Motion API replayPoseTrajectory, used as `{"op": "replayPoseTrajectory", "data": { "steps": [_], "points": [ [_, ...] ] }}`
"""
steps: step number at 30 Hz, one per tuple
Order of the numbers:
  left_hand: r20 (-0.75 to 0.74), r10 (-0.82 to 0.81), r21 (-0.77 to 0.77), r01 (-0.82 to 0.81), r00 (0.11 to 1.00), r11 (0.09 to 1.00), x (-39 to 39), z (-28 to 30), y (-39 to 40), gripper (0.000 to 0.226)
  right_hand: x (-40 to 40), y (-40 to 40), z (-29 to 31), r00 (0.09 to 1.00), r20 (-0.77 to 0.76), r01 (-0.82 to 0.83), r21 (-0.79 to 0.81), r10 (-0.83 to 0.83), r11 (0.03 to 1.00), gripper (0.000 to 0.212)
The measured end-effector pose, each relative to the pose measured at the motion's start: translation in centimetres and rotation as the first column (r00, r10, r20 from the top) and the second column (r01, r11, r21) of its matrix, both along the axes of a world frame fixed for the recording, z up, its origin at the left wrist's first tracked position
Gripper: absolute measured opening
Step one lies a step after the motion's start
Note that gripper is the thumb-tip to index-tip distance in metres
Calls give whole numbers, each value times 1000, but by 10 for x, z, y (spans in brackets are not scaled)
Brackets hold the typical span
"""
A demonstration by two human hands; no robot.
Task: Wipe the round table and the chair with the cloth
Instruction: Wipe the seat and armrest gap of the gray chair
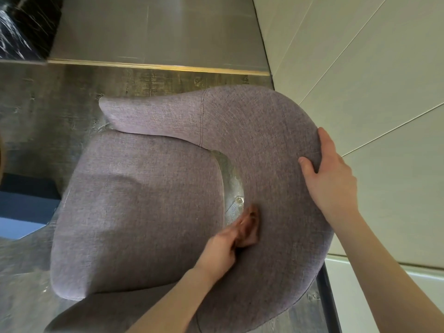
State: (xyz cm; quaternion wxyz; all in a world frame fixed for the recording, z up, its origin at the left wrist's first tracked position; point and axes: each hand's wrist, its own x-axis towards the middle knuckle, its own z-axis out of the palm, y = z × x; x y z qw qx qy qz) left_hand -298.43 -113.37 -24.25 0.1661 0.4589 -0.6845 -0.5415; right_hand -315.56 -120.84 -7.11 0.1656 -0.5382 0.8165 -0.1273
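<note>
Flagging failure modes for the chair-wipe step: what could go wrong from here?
1. The cloth is bunched small in the left hand, so bare fingers may rub the backrest instead of the fabric.
2. It works right beside the gap between seat and backrest; the cloth could snag or slip down there.
3. The right hand covers part of the backrest rim, so that patch may go unwiped.

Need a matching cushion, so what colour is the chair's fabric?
The chair is covered in muted purplish-grey woven fabric, plain with a fine heathered weave; the head view shows it clearly.
</note>
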Motion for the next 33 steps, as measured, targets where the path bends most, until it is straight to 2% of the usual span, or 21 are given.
{"op": "replayPoseTrajectory", "data": {
  "steps": [1, 3, 4, 5, 6, 8, 10, 11, 13, 15, 17, 19, 21, 22, 23, 24, 25, 27, 29, 31, 33],
  "points": [
    [164, -86, 108, 68, 983, 992, 13, -8, 1, 61, 1, 0, 0, 1000, 3, -3, -3, 3, 1000, 59],
    [459, -375, 357, 219, 805, 908, 32, -10, -2, 47, 2, 0, 1, 1000, 15, 7, -9, -7, 1000, 58],
    [510, -443, 426, 231, 738, 875, 35, -8, -6, 44, 2, 1, 2, 1000, 15, 13, -11, -12, 1000, 58],
    [524, -414, 428, 190, 744, 883, 34, -4, -11, 43, 2, 1, 2, 1000, 13, 15, -13, -15, 1000, 58],
    [514, -312, 398, 100, 799, 912, 31, 0, -18, 44, 1, 2, 2, 1000, 11, 15, -15, -14, 1000, 58],
    [432, 8, 313, -159, 902, 936, 16, 15, -34, 48, 1, 2, 1, 1000, 11, 14, -17, -14, 1000, 58],
    [250, 297, 220, -353, 922, 909, -8, 39, -51, 55, 1, 2, 1, 1000, 1, 17, -9, -17, 1000, 58],
    [129, 384, 166, -402, 914, 900, -20, 54, -59, 59, 1, 2, 0, 1000, -7, 20, -8, -21, 1000, 59],
    [-98, 446, 47, -443, 890, 895, -42, 85, -70, 66, 0, 2, 0, 999, -17, 28, -13, -28, 1000, 59],
    [-224, 364, -80, -389, 904, 918, -54, 99, -69, 68, 0, 1, -1, 999, -16, 36, -13, -36, 999, 60],
    [-177, 182, -245, -223, 967, 944, -52, 84, -54, 71, 0, 1, 0, 999, -14, 42, -5, -42, 999, 60],
    [-91, 39, -294, -65, 995, 954, -37, 49, -36, 73, 0, 1, -1, 999, -16, 35, 2, -35, 999, 59],
    [62, -54, -131, 62, 997, 989, -13, 19, -22, 68, 0, 1, -1, 1000, -17, 26, 8, -26, 1000, 59],
    [199, -129, -15, 135, 972, 991, -1, 11, -18, 63, 1, 0, -1, 1000, -17, 21, 8, -21, 1000, 58],
    [346, -251, 130, 218, 904, 967, 10, 7, -18, 58, 1, 0, 0, 1000, -14, 19, 7, -19, 1000, 58],
    [427, -367, 273, 269, 826, 924, 19, 6, -21, 54, 2, 0, 0, 1000, -11, 21, 6, -21, 1000, 58],
    [449, -413, 349, 270, 793, 897, 22, 7, -27, 51, 2, 1, 0, 1000, -12, 22, 4, -22, 1000, 58],
    [394, -272, 327, 143, 878, 934, 20, 18, -46, 46, 2, 2, 1, 1000, -18, 21, 6, -21, 1000, 58],
    [293, 60, 199, -122, 954, 972, 6, 39, -69, 48, 3, 2, 2, 1000, -19, 20, 6, -20, 1000, 58],
    [109, 356, 37, -361, 928, 932, -13, 65, -88, 55, 3, 2, 2, 999, -24, 21, 8, -21, 1000, 58],
    [-130, 446, -48, -455, 886, 889, -34, 87, -88, 62, 3, 2, 2, 999, -35, 21, 8, -21, 1000, 59]
  ]
}}
